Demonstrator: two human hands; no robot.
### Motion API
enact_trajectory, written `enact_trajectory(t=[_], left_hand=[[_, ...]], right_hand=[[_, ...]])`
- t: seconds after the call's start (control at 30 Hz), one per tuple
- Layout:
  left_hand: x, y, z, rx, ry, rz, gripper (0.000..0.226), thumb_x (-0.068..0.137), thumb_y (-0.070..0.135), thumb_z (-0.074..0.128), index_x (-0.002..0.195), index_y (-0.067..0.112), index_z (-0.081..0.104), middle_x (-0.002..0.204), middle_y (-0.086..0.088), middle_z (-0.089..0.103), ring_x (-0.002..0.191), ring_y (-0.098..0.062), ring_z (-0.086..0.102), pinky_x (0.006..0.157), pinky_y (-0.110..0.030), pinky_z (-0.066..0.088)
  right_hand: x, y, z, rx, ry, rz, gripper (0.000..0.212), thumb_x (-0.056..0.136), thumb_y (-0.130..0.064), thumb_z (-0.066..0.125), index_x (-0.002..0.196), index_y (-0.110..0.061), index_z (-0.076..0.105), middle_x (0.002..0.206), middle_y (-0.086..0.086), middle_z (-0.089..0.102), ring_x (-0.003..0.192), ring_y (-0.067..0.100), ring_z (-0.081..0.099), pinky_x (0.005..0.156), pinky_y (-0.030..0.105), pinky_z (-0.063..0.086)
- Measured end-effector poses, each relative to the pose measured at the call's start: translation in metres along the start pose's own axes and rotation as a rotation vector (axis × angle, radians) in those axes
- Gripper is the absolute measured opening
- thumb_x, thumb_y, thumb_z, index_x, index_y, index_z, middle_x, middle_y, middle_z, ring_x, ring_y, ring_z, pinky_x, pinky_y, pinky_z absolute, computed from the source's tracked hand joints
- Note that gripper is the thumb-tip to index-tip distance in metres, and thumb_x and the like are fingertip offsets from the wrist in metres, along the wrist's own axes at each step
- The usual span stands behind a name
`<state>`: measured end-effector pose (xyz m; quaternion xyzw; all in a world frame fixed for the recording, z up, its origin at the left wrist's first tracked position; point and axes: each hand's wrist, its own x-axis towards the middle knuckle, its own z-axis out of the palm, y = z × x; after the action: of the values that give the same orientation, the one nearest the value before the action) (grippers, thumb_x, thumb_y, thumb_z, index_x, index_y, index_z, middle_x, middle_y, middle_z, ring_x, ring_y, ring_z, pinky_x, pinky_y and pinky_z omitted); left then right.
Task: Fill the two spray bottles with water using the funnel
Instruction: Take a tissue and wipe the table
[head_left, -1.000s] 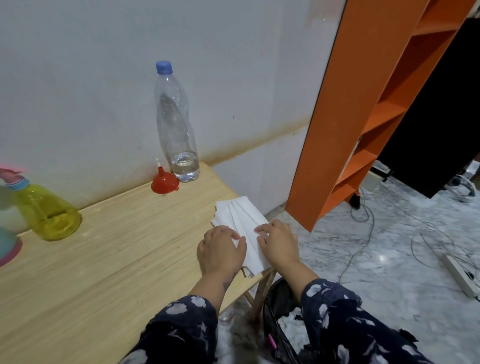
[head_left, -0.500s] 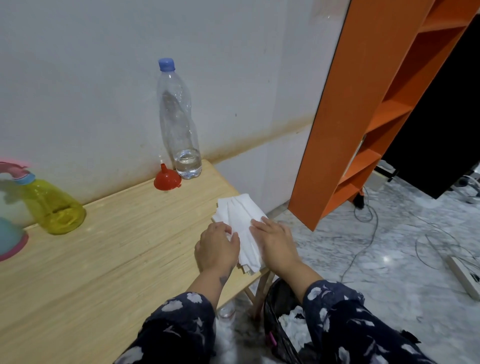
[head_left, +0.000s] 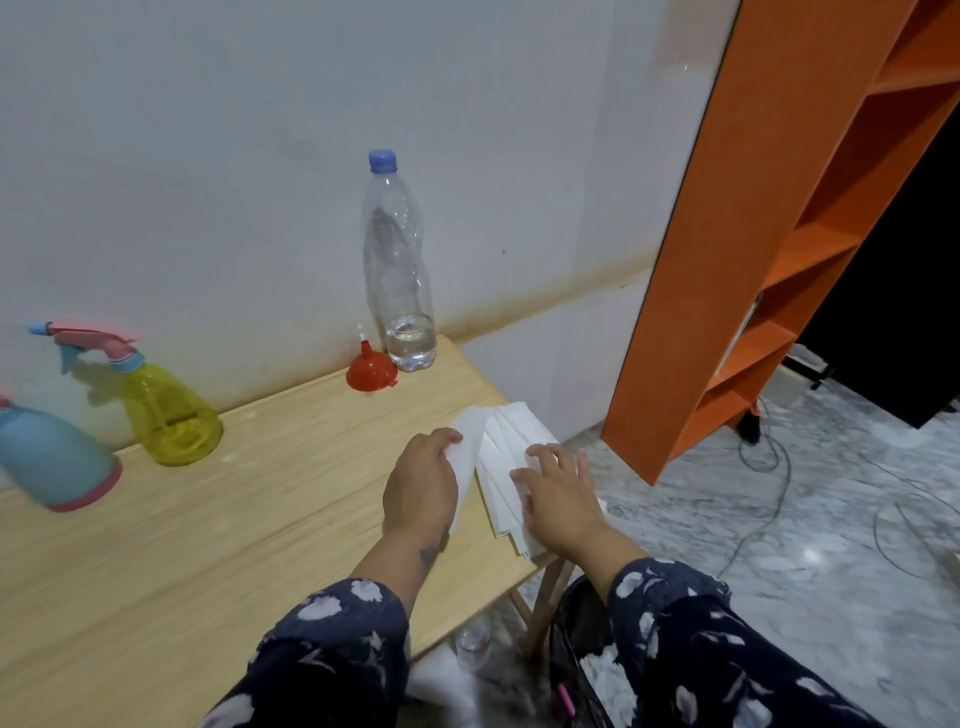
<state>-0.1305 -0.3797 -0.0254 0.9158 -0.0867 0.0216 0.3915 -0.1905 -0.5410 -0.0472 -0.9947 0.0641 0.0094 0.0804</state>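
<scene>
My left hand (head_left: 421, 486) lies palm down on the wooden table (head_left: 208, 545), its fingertips curled over the left edge of a stack of white paper towels (head_left: 496, 457); I can't tell from here whether the fingers actually pinch a sheet or only press on it. My right hand (head_left: 558, 496) rests flat and spread on the right side of the same stack, fingers loose, gripping nothing. The towels sit fanned at the table's right end, and their near corner overhangs the edge. Both forearms come up from dark floral sleeves (head_left: 332, 649) at the bottom of the view.

Beyond the hands, the red funnel (head_left: 371, 370) stands mouth down on the table by the wall, spout up, just beside a tall clear water bottle (head_left: 399, 270) with a blue cap; the bottle is upright and holds only a little water at the bottom. Well to the left, the yellow spray bottle (head_left: 166, 410) stands upright against the wall with its pink and blue trigger head on. Near it, at the left edge of the view, the blue spray bottle (head_left: 52, 457) with a pink base is partly cut off and blurred.

To the right of the table an orange shelf unit (head_left: 769, 234) stands on a marbled floor (head_left: 805, 545) with cables running across it. Beneath the table's end I see a dark bin (head_left: 582, 660) with white crumpled paper inside.
</scene>
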Motion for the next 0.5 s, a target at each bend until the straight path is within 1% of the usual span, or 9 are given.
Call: enact_trajectory(t=[0.03, 0.07, 0.13, 0.17, 0.23, 0.3, 0.37, 0.43, 0.5], left_hand=[[0.002, -0.004, -0.005, -0.005, -0.015, 0.005, 0.040, 0.097, 0.008, 0.036, 0.120, 0.029, 0.062, 0.117, 0.011, 0.059, 0.098, -0.010, 0.054, 0.073, -0.023, 0.039], [0.004, -0.006, -0.011, -0.010, -0.036, 0.004, 0.039, 0.097, 0.010, 0.036, 0.119, 0.029, 0.063, 0.115, 0.015, 0.058, 0.101, -0.009, 0.054, 0.073, -0.021, 0.038], [0.006, -0.008, -0.026, 0.029, -0.060, 0.041, 0.037, 0.098, 0.016, 0.037, 0.118, 0.031, 0.063, 0.115, 0.020, 0.057, 0.106, -0.010, 0.056, 0.070, -0.019, 0.038], [0.007, -0.008, -0.033, 0.071, -0.062, 0.086, 0.036, 0.098, 0.016, 0.039, 0.121, 0.031, 0.063, 0.121, 0.019, 0.057, 0.109, -0.010, 0.056, 0.072, -0.021, 0.040], [0.007, -0.009, -0.051, 0.154, -0.042, 0.197, 0.034, 0.097, 0.019, 0.045, 0.124, 0.029, 0.063, 0.129, 0.016, 0.057, 0.112, -0.012, 0.055, 0.081, -0.025, 0.042], [0.007, -0.009, -0.072, 0.224, 0.023, 0.283, 0.030, 0.095, 0.025, 0.053, 0.121, 0.030, 0.066, 0.126, 0.013, 0.062, 0.116, -0.014, 0.054, 0.090, -0.028, 0.038], [0.008, -0.012, -0.094, 0.244, 0.096, 0.321, 0.026, 0.092, 0.028, 0.059, 0.116, 0.032, 0.069, 0.121, 0.013, 0.066, 0.117, -0.013, 0.053, 0.097, -0.030, 0.032], [0.009, -0.017, -0.116, 0.141, 0.090, 0.316, 0.023, 0.090, 0.027, 0.063, 0.112, 0.032, 0.070, 0.118, 0.016, 0.066, 0.114, -0.008, 0.055, 0.100, -0.029, 0.034], [0.008, -0.023, -0.138, -0.053, 0.062, 0.268, 0.023, 0.088, 0.023, 0.066, 0.109, 0.032, 0.070, 0.115, 0.018, 0.065, 0.110, -0.003, 0.056, 0.098, -0.023, 0.041]], right_hand=[[0.001, -0.004, -0.002, -0.014, -0.001, 0.007, 0.039, 0.091, -0.014, 0.041, 0.126, -0.024, 0.054, 0.149, 0.002, 0.028, 0.142, 0.025, 0.013, 0.116, 0.057, -0.004], [0.002, -0.008, -0.003, -0.031, 0.001, 0.009, 0.040, 0.088, -0.012, 0.042, 0.125, -0.024, 0.054, 0.149, 0.002, 0.028, 0.141, 0.026, 0.013, 0.115, 0.059, -0.006], [0.006, -0.020, -0.007, -0.008, 0.000, 0.013, 0.049, 0.086, -0.009, 0.043, 0.132, -0.024, 0.048, 0.149, 0.001, 0.026, 0.142, 0.026, 0.012, 0.114, 0.060, -0.007], [0.008, -0.028, -0.010, 0.036, 0.007, 0.018, 0.052, 0.087, -0.010, 0.043, 0.136, -0.026, 0.044, 0.150, 0.000, 0.027, 0.142, 0.025, 0.013, 0.115, 0.059, -0.005], [0.013, -0.045, -0.017, 0.149, 0.033, 0.023, 0.049, 0.093, -0.016, 0.043, 0.140, -0.029, 0.039, 0.149, -0.001, 0.030, 0.140, 0.023, 0.017, 0.117, 0.054, 0.001], [0.021, -0.064, -0.024, 0.273, 0.059, 0.022, 0.046, 0.095, -0.021, 0.043, 0.140, -0.029, 0.040, 0.146, -0.001, 0.034, 0.138, 0.023, 0.022, 0.117, 0.049, 0.010], [0.029, -0.082, -0.033, 0.387, 0.096, 0.025, 0.046, 0.095, -0.020, 0.044, 0.140, -0.028, 0.039, 0.144, 0.001, 0.038, 0.135, 0.023, 0.027, 0.114, 0.043, 0.020], [0.035, -0.101, -0.043, 0.550, 0.096, 0.036, 0.046, 0.098, -0.026, 0.043, 0.143, -0.025, 0.035, 0.145, 0.005, 0.041, 0.134, 0.025, 0.033, 0.111, 0.039, 0.028], [0.039, -0.122, -0.053, 0.865, 0.002, 0.108, 0.051, 0.101, -0.039, 0.034, 0.148, -0.023, 0.025, 0.150, 0.007, 0.037, 0.135, 0.027, 0.036, 0.110, 0.039, 0.031]])
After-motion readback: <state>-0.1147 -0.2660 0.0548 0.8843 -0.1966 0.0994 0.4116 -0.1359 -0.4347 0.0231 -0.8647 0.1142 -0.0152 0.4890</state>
